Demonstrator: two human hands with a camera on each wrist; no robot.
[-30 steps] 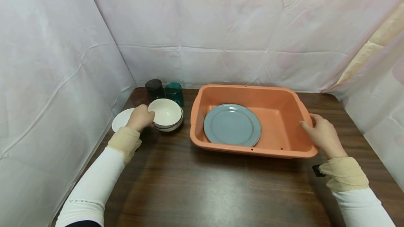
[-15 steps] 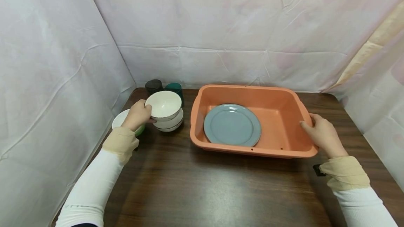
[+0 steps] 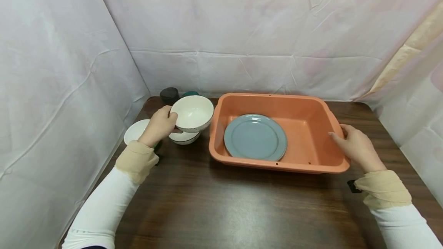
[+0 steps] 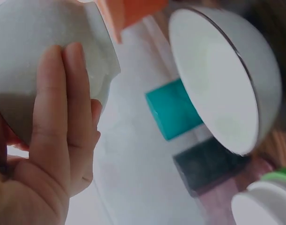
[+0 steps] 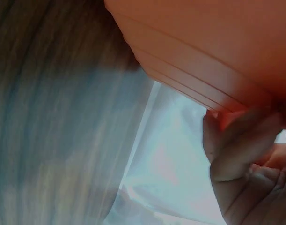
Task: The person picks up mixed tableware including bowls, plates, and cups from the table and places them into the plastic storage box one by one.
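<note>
A white bowl [image 3: 192,113] with a dark rim is in the air, tilted a little, between the other bowl and the orange basin. My left hand [image 3: 160,126] grips it by its left side, thumb at the rim; in the left wrist view two fingers [image 4: 54,108] lie along its underside. Below it stands a matching white bowl [image 3: 184,137], partly covered. At the right end of the orange basin [image 3: 249,163], my right hand [image 3: 356,146] holds the rim, thumb inside and fingers curled beneath the lip in the right wrist view. A grey-blue plate [image 3: 255,136] lies in the basin's left half.
Behind the bowls stand a dark cup [image 3: 169,96] and a teal cup [image 4: 173,110]. Another white bowl [image 3: 135,130] sits left of my left wrist, with something green beside it. White sheeting [image 3: 242,30] hangs around the wooden table [image 3: 235,206].
My left hand has lifted the top bowl off the stack and carried it right, toward the basin. The right hand stays on the basin's rim.
</note>
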